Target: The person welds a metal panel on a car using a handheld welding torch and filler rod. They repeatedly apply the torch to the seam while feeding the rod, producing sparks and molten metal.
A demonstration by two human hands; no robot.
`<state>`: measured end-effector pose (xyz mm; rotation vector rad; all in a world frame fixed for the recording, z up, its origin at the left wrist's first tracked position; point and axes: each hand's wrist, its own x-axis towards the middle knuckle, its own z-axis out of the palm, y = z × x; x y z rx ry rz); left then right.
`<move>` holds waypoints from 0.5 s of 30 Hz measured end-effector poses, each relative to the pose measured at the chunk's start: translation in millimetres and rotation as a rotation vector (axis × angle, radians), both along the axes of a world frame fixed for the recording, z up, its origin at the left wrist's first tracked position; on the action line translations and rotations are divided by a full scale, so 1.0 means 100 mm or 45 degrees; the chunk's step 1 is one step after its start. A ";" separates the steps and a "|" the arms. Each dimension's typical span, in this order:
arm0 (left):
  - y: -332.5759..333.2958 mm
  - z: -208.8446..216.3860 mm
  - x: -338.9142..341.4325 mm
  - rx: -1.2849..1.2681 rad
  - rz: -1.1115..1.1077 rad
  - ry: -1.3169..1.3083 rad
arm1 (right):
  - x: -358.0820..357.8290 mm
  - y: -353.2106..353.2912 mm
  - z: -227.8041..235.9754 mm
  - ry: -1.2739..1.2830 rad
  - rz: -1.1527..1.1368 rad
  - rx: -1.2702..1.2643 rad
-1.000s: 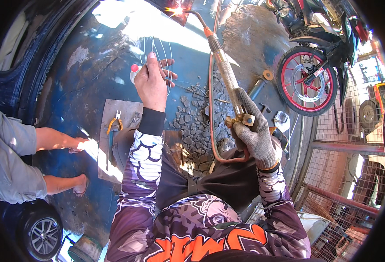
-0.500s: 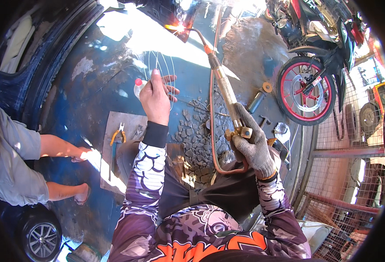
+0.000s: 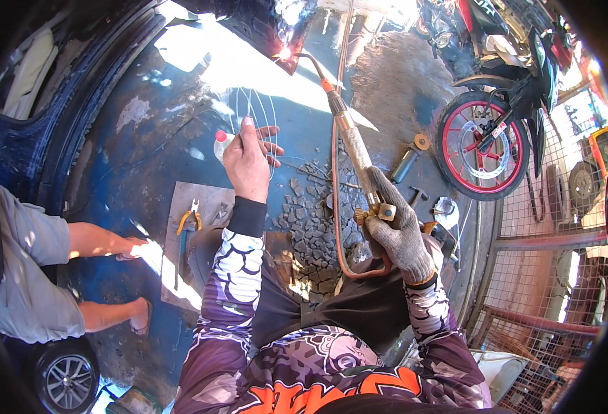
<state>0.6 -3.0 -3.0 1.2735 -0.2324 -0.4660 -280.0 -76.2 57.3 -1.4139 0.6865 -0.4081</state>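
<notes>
My gloved right hand [image 3: 406, 243] is wrapped round the valve end of a gas torch [image 3: 352, 140]. The torch slants up and away to its bent tip, where a bright glow [image 3: 285, 53] burns against the lower edge of a dark metal panel [image 3: 291, 26]. My bare left hand [image 3: 247, 165] is raised left of the torch, thumb up, pinching a loosely looped thin wire [image 3: 274, 110]; one end seems to run toward the glow. Just behind that hand is a bottle with a red cap [image 3: 220, 136]. A reddish hose [image 3: 335, 179] bends back from the torch.
At left stands another person in grey shorts [image 3: 35, 269], close to a car wheel [image 3: 66, 381]. Yellow-handled pliers [image 3: 189, 217] lie on a flat board [image 3: 211, 196]. Broken grey chunks [image 3: 311, 241] cover the floor before me. To the right are a hammer [image 3: 418, 195] and a motorcycle wheel [image 3: 483, 143].
The orange flame streak left of the torch tip has shrunk to a compact bright glow. My left hand sits slightly lower, and the other person's legs appear a little lower and further right.
</notes>
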 end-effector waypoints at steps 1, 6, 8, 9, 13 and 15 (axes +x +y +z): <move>0.00 0.00 0.00 0.003 -0.002 0.003 | 0.00 0.00 0.00 0.001 0.001 -0.003; -0.02 0.01 0.01 0.011 0.008 0.001 | 0.03 0.01 -0.01 -0.011 -0.007 -0.053; -0.01 0.01 0.00 0.011 0.011 0.003 | 0.03 0.02 -0.01 -0.031 -0.013 -0.072; -0.01 0.00 0.01 0.008 0.008 -0.008 | 0.02 0.02 -0.01 -0.015 -0.004 -0.049; -0.01 0.00 0.01 0.006 -0.001 -0.009 | -0.03 0.01 0.04 0.078 0.042 0.039; -0.01 0.00 0.01 0.005 -0.003 -0.009 | -0.03 0.01 0.03 0.040 0.026 0.004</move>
